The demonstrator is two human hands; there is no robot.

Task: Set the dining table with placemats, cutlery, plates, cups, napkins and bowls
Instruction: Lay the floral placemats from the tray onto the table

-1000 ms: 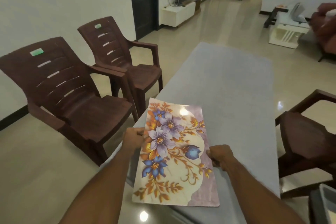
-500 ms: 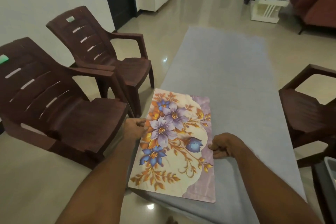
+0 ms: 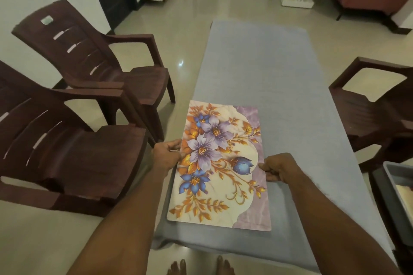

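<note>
Placemat (image 3: 220, 165), printed with purple and blue flowers, is lying at the near left corner of the grey-covered counter (image 3: 279, 87). Left hand (image 3: 166, 155) is pinching the placemat's left edge, fingers clamped on it; right hand (image 3: 278, 168) is gripping its right edge, fingers curled round it. Two brown chairs (image 3: 93, 87) are standing left of the placemat.
</note>
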